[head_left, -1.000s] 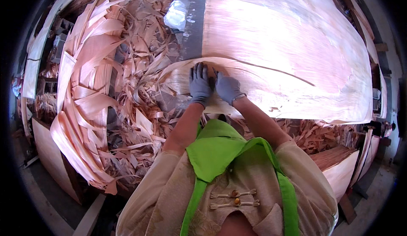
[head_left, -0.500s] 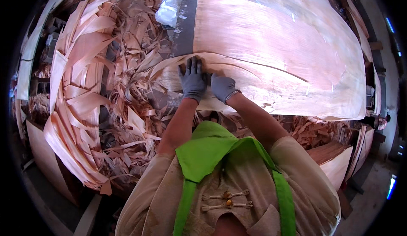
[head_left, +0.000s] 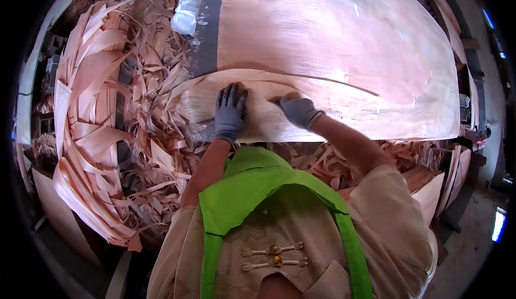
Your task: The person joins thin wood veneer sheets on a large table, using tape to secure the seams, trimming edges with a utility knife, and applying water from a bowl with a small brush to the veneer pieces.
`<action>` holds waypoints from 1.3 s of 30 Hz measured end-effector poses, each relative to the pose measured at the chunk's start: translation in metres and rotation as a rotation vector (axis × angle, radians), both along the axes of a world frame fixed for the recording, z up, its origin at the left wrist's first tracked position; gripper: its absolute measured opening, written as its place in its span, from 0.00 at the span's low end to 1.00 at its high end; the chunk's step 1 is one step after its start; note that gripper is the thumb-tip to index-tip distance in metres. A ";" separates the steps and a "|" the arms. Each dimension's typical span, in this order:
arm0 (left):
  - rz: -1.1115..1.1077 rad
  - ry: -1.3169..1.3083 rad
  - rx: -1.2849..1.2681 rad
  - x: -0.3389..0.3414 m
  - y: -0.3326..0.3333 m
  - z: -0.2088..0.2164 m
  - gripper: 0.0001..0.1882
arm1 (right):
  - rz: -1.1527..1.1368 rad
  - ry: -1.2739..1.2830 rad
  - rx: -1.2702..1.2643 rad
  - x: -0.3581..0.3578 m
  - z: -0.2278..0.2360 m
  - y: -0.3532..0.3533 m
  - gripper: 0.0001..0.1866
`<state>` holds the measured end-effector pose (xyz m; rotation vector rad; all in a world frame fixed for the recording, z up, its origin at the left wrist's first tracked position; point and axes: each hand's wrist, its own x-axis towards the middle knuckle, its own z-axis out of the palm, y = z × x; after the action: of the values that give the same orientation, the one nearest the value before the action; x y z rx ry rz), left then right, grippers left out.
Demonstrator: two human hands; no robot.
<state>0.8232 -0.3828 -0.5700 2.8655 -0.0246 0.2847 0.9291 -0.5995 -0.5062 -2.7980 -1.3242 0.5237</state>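
A wide pale wood veneer sheet (head_left: 333, 46) covers the table. Along its near edge lies a loose, curved veneer piece (head_left: 263, 81), slightly raised at its far rim. My left hand (head_left: 230, 117), in a grey glove, rests flat on this piece near its left end, fingers pointing away from me. To its right, my right hand (head_left: 299, 111), also gloved, is closed in a fist low over the same piece. A small dark tip shows at the fist's left side, blurred; what it belongs to is hidden in the fingers.
Torn veneer strips (head_left: 153, 57) are heaped on the left, beside a long bundle of veneer (head_left: 102, 105). A white plastic bag (head_left: 187, 13) sits by the dark table strip (head_left: 207, 52). More scraps (head_left: 317, 162) lie below the near edge, close to my green apron (head_left: 263, 186).
My right hand has moved right along the veneer, away from my left hand. The left still presses flat on the piece. The whole view has shifted a little.
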 end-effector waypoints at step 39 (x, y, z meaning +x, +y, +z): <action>0.005 0.001 0.053 0.000 -0.003 -0.005 0.29 | -0.243 0.450 0.267 -0.112 0.047 -0.143 0.09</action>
<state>0.8230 -0.3858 -0.5750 2.9188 -0.0249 0.2882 0.8167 -0.7422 -0.4591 -2.3853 -0.8777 0.8300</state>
